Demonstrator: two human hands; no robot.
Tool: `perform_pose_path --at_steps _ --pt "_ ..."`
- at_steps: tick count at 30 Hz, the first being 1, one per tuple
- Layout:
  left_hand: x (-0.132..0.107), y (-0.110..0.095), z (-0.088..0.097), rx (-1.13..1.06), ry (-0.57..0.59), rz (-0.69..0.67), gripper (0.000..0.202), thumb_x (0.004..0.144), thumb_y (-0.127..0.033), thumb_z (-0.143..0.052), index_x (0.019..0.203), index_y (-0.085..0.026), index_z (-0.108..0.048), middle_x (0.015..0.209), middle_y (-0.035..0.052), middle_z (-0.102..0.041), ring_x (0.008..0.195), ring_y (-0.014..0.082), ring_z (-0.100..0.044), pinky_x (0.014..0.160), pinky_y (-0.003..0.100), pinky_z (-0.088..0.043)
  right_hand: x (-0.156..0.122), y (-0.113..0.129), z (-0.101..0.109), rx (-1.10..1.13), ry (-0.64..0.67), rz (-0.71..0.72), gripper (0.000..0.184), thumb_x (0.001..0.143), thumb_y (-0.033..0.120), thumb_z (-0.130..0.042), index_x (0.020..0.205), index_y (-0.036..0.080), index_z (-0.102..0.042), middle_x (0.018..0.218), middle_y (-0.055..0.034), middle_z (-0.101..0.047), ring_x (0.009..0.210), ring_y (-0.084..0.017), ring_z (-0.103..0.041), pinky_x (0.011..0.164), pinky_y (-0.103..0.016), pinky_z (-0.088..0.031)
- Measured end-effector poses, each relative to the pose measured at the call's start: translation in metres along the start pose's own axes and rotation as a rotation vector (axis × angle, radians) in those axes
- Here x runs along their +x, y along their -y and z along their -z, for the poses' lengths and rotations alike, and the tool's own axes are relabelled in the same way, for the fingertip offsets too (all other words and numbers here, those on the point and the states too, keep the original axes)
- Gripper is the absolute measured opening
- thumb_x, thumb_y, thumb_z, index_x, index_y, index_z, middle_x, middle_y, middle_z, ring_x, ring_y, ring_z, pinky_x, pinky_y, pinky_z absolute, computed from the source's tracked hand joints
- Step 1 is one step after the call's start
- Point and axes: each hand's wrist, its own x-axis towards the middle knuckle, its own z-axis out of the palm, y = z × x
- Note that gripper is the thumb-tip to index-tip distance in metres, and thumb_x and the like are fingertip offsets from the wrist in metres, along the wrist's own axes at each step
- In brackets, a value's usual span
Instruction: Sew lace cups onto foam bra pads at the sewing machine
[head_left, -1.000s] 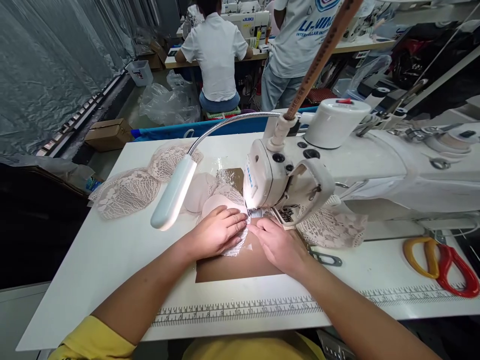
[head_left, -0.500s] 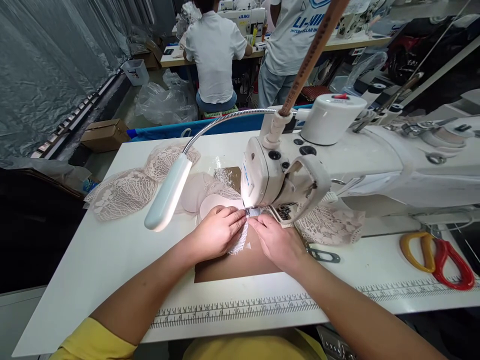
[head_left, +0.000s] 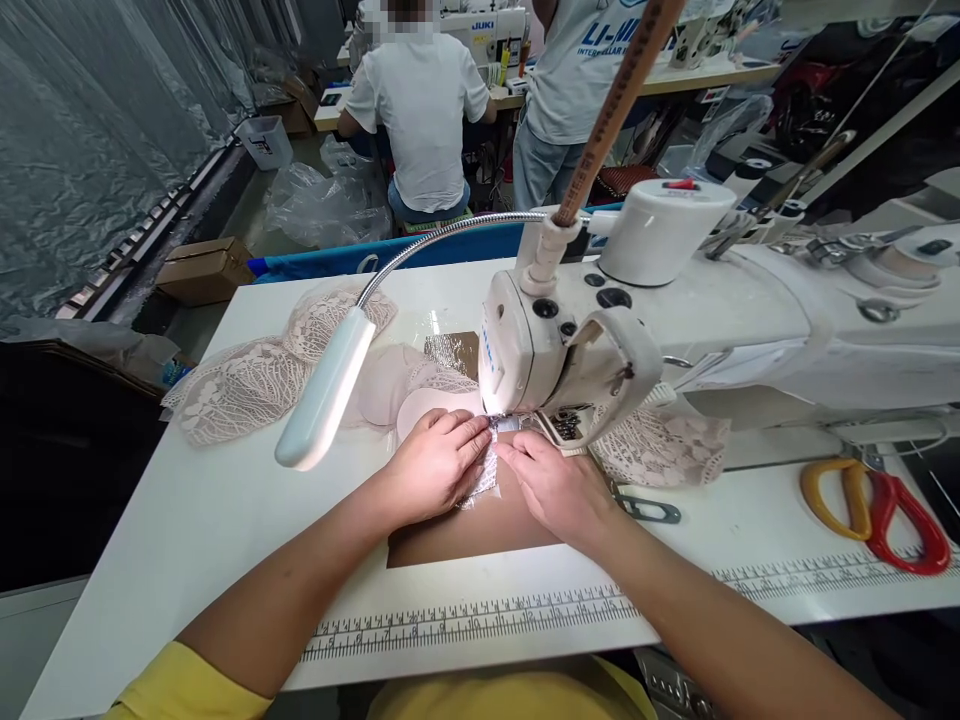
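Note:
The white sewing machine head [head_left: 517, 340] stands over a beige lace bra piece [head_left: 439, 403] with a smooth pale cup. At the presser foot, my left hand [head_left: 439, 462] lies over the piece, its fingers close together and curled onto the fabric. My right hand [head_left: 551, 480] is just right of the foot, thumb and forefinger pinched at the fabric edge. A brown sheet [head_left: 457, 540] lies under both hands. The needle point and the fabric under my fingers are hidden.
A lamp [head_left: 326, 390] on a bent metal neck hangs left of the machine. Lace cups [head_left: 247, 390] lie at the left, more lace [head_left: 664, 447] at the right. Red-and-yellow-handled scissors [head_left: 874, 515] and a printed ruler [head_left: 465, 628] are near the front edge. Two people [head_left: 427, 120] are beyond.
The whole view has shifted slightly. Both hands stay at the presser foot in nearly the same pose. The seated person's left arm now shows further out to the side.

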Motion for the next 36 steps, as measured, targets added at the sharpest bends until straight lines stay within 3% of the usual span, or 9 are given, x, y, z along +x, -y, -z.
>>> perform_pose_path --at_steps 3,8,16,23,36 --pt "0.001 0.001 0.0 0.01 0.015 0.009 0.04 0.095 -0.029 -0.042 0.127 -0.01 -0.054 0.128 0.0143 -0.058 0.113 0.0289 -0.051 0.092 0.044 -0.042 0.0 0.0 -0.001 -0.031 -0.018 -0.022 0.037 0.083 0.008 -0.047 0.11 0.021 -0.068 0.092 -0.0064 -0.065 0.068 -0.016 -0.048 0.058 -0.029 -0.027" --pt "0.0 0.005 0.0 0.019 0.007 0.003 0.043 0.094 -0.035 -0.043 0.127 -0.009 -0.055 0.13 0.0153 -0.056 0.115 0.0308 -0.049 0.096 0.045 -0.039 -0.005 -0.004 -0.002 0.041 -0.074 0.038 0.033 0.085 0.011 -0.047 0.109 0.019 -0.068 0.084 -0.0048 -0.066 0.067 -0.016 -0.05 0.059 -0.029 -0.03" --pt "0.0 0.002 -0.001 0.021 -0.018 -0.004 0.042 0.093 -0.036 -0.044 0.123 -0.01 -0.057 0.126 0.0164 -0.057 0.114 0.0304 -0.049 0.093 0.045 -0.039 -0.013 -0.006 -0.003 0.144 -0.141 0.107 0.029 0.086 0.009 -0.046 0.104 0.016 -0.068 0.087 -0.0039 -0.069 0.074 -0.016 -0.057 0.065 -0.028 -0.036" --pt "0.001 -0.001 -0.002 -0.015 -0.03 -0.017 0.039 0.093 -0.035 -0.044 0.12 -0.01 -0.059 0.126 0.0149 -0.058 0.111 0.0281 -0.05 0.092 0.044 -0.041 -0.011 -0.004 0.0 0.109 -0.063 0.173 0.03 0.085 0.008 -0.044 0.1 0.016 -0.068 0.08 -0.004 -0.063 0.07 -0.016 -0.049 0.065 -0.029 -0.033" --pt "0.001 0.001 0.001 -0.016 0.036 0.011 0.039 0.096 -0.028 -0.04 0.128 -0.011 -0.055 0.132 0.0132 -0.057 0.112 0.0266 -0.053 0.091 0.044 -0.044 -0.009 -0.001 0.002 0.044 -0.014 0.104 0.03 0.085 0.008 -0.045 0.101 0.018 -0.068 0.079 -0.004 -0.06 0.068 -0.015 -0.047 0.06 -0.03 -0.029"
